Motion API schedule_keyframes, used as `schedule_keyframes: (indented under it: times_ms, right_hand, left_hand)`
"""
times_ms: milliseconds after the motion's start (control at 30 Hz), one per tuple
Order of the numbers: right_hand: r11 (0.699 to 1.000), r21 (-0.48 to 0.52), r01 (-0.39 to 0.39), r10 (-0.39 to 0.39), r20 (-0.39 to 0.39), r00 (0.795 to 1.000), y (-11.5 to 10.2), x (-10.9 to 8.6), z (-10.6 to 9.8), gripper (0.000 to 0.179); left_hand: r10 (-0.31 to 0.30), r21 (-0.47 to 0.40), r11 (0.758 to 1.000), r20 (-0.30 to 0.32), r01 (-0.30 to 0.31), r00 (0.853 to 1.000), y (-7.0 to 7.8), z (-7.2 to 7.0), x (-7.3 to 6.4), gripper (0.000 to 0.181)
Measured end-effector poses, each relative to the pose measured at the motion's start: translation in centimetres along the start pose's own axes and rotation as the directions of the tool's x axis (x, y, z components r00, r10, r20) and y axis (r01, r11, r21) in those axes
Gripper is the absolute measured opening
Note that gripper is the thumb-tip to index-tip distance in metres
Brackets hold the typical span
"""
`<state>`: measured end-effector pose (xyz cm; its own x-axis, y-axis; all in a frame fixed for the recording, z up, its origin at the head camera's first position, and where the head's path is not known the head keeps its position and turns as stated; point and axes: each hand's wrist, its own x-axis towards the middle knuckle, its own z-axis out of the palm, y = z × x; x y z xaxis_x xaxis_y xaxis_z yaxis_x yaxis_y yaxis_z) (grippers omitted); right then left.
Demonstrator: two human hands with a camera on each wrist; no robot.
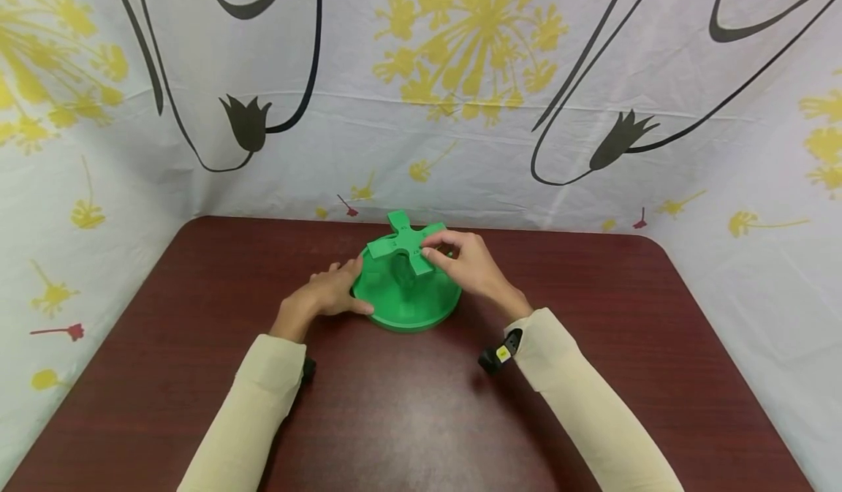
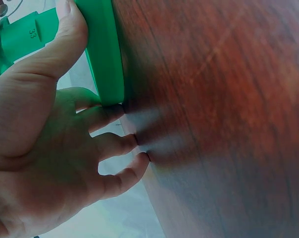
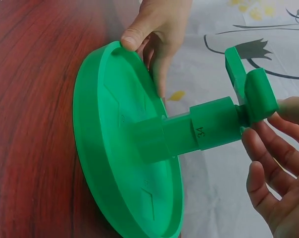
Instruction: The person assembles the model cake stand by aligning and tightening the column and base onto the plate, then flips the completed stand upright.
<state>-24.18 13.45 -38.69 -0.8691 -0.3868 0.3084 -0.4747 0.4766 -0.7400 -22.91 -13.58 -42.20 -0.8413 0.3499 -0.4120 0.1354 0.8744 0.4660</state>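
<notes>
Right grip (image 1: 475, 264) pinches the green plastic cross (image 1: 406, 239); my left grip (image 1: 327, 289) clasps the round green plastic base (image 1: 430, 305). Likely I'm seating the cross, which needs aligning next.

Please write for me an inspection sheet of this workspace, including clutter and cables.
Surface: dark red-brown wood-grain table.
Job's things: round green rimmed base; on it, stepped green cylindrical post marked 34; flat green four-armed cross at the post's top.
Clutter: nothing seen.
Hands: left hand holds the base's rim; right hand pinches the cross.
Cables: nothing seen.
Surroundings: white sheet with yellow, grey and red plant prints, behind and beside the table.
</notes>
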Motion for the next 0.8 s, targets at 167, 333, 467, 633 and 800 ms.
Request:
schedule_keyframes:
  times_ms: [167, 333, 467, 633, 800]
  right_hand:
    - [0.999, 0.025, -0.023, 0.027, -0.176, 0.984, 0.0, 0.1, -0.3, 0.012]
    - [0.992, 0.032, -0.123, 0.126, -0.160, 0.979, 0.5, 0.3, -0.4, 0.030]
    - [0.983, 0.006, -0.184, 0.184, -0.023, 0.983, 0.8, 0.2, -0.3, 0.044]
    - [0.984, 0.021, -0.177, 0.177, -0.018, 0.984, 1.0, 0.1, -0.2, 0.043]
    - [0.984, 0.025, -0.178, 0.179, -0.042, 0.983, 0.8, 0.1, -0.2, 0.038]
  left_hand:
    - [0.001, 0.000, 1.000, -0.001, -0.001, 1.000, 0.0, -0.1, 0.0, 0.103]
    - [-0.002, -0.003, 1.000, -0.002, 0.002, 1.000, -0.1, 0.0, 0.0, 0.103]
    - [-0.004, -0.004, 1.000, -0.003, 0.004, 1.000, -0.1, 0.1, 0.1, 0.103]
    - [-0.006, 0.000, 1.000, -0.001, 0.006, 1.000, 0.0, 0.2, 0.1, 0.103]
    - [-0.014, 0.001, 1.000, 0.000, 0.014, 1.000, 0.0, 0.2, 0.0, 0.104]
